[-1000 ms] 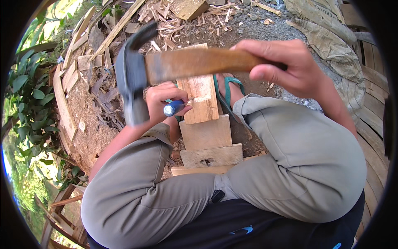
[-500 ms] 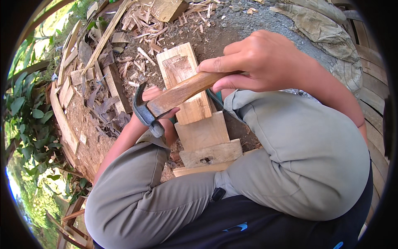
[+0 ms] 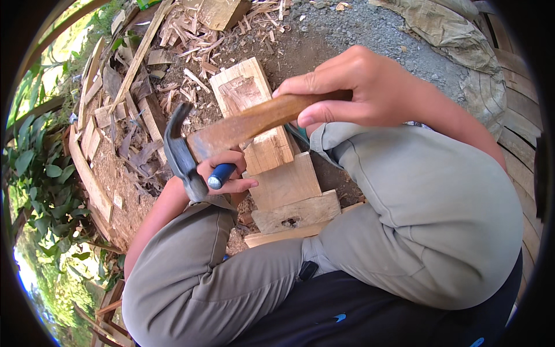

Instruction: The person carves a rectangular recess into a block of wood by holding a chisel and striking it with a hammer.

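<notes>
While the right hand [image 3: 370, 87] wrapped tight round the wooden handle of the claw hammer [image 3: 231, 139], the left hand [image 3: 228, 176] clenched a blue-handled tool [image 3: 219, 175], likely a chisel, against the stepped wooden block [image 3: 272, 156] between the knees. It looked mid-strike; the next blow needed the steel head square on the blue butt. No container showed, only wood chips [image 3: 185, 52] on the ground.

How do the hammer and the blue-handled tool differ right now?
The hammer has a long brown wooden handle, gripped by the right hand; the blue-handled tool shows only a short blue end, gripped in the left hand. The hammer's dark head hangs beside the tool. Both are over the wood pieces.
</notes>
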Available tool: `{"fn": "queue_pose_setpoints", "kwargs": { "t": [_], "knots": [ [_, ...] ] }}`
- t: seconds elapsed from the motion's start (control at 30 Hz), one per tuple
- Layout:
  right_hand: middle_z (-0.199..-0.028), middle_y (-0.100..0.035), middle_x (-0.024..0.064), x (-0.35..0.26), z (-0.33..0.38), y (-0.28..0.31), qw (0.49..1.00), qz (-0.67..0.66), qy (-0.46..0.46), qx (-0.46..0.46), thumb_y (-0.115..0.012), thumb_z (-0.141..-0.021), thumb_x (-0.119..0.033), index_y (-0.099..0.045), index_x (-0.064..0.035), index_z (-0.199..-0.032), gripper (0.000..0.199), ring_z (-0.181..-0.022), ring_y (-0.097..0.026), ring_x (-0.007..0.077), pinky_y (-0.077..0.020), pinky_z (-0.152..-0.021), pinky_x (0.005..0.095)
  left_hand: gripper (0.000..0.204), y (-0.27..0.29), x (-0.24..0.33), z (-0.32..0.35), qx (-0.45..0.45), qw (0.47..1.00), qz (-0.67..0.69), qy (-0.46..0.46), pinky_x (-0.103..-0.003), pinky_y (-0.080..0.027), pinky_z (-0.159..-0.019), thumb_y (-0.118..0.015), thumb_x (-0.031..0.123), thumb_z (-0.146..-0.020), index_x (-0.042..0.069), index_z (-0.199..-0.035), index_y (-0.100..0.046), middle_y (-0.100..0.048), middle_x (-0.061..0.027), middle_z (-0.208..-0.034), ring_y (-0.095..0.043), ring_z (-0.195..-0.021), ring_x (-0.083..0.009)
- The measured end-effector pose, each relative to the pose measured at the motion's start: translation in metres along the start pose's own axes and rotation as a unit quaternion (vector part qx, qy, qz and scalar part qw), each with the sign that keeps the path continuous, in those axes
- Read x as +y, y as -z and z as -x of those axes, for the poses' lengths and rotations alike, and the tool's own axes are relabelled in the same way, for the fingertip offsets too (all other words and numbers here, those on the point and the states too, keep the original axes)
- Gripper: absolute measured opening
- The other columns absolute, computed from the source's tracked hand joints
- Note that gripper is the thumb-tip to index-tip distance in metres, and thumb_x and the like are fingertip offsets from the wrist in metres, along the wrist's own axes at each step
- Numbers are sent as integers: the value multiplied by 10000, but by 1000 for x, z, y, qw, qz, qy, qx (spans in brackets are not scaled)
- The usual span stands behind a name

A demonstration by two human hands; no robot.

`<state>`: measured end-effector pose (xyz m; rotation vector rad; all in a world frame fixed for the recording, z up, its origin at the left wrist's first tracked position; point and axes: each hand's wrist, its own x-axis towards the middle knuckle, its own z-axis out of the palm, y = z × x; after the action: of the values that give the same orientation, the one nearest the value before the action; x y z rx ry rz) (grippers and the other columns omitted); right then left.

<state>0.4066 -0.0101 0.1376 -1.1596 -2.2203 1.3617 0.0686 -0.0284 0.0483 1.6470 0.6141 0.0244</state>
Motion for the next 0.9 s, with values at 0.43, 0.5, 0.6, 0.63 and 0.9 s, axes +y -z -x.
{"fn": "queue_pose_setpoints", "kwargs": {
  "t": [0.43, 0.5, 0.6, 0.63, 0.9],
  "knots": [
    [-1032, -719, 20, 25, 10, 2, 976, -60, -100, 186, -722, -982, -282, -644, -10, -1358, 471, -903, -612, 67, -498, -775, 225, 238, 50, -20, -30, 499, 860, 105, 4, -276, -579, -774, -751, 183, -960, 14, -988, -584, -715, -96, -890, -719, -847, -151],
    [-1013, -709, 10, 26, 12, 4, 973, -75, -126, 181, -722, -983, -290, -643, -9, -1361, 477, -870, -594, 61, -484, -755, 218, 244, 56, -18, -30, 483, 864, 142, -29, -279, -582, -768, -744, 168, -964, 18, -1010, -557, -713, -95, -884, -720, -846, -152],
    [-1000, -700, 1, 30, 12, 6, 975, -61, -115, 181, -723, -983, -295, -640, -8, -1364, 484, -840, -575, 55, -473, -737, 214, 291, 58, -17, -33, 439, 887, 139, -37, -280, -586, -747, -717, 145, -980, 31, -1086, -472, -700, -100, -883, -719, -848, -157],
    [-999, -700, 0, 32, 11, 5, 976, -49, -103, 186, -724, -982, -295, -639, -7, -1365, 486, -838, -574, 54, -473, -735, 214, 302, 56, -20, -37, 429, 891, 145, -36, -281, -585, -738, -713, 148, -984, 34, -1105, -461, -698, -102, -885, -719, -848, -159],
    [-1106, -726, 51, 25, -1, -2, 983, -65, -112, 134, -713, -986, -259, -634, 2, -1363, 465, -1007, -630, 103, -501, -888, 259, 446, 43, -43, -72, 379, 925, 19, 31, -294, -567, -676, -704, 267, -992, -20, -1201, -434, -707, -119, -869, -707, -781, -152]
  ]
}}
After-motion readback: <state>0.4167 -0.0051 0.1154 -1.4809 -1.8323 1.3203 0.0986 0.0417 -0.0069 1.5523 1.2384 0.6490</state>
